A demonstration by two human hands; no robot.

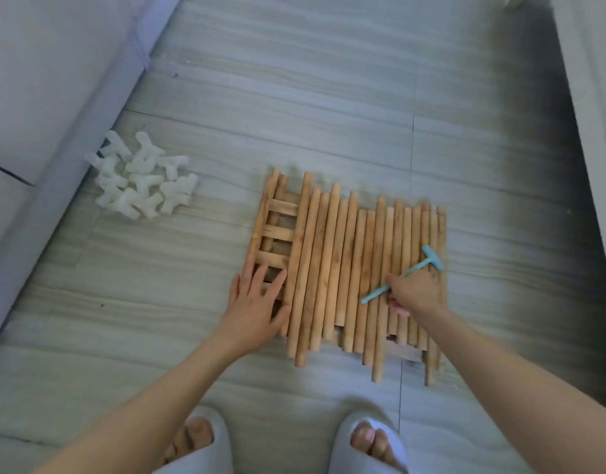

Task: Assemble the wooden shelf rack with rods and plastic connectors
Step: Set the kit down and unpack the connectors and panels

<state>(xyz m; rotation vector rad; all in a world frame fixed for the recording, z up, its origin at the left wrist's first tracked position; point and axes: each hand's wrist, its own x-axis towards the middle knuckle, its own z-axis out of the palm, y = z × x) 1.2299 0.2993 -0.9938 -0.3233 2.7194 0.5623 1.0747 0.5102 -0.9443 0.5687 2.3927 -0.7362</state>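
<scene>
Fingers [395, 304] of the right hand [416, 292] curl round a small teal hammer [402, 274], holding it over the right part of the wooden rods [346, 268]. The left hand [257, 302] lies flat, fingers spread, on the slatted wooden panel [275, 230] at the rods' left edge. The rods lie side by side on the floor [328, 97]. White plastic connectors [142, 176] sit heaped far left, well apart.

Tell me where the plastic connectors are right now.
The white plastic connectors lie heaped on the floor tiles at left of the head view, beside the sofa base, apart from the wooden rods.
</scene>
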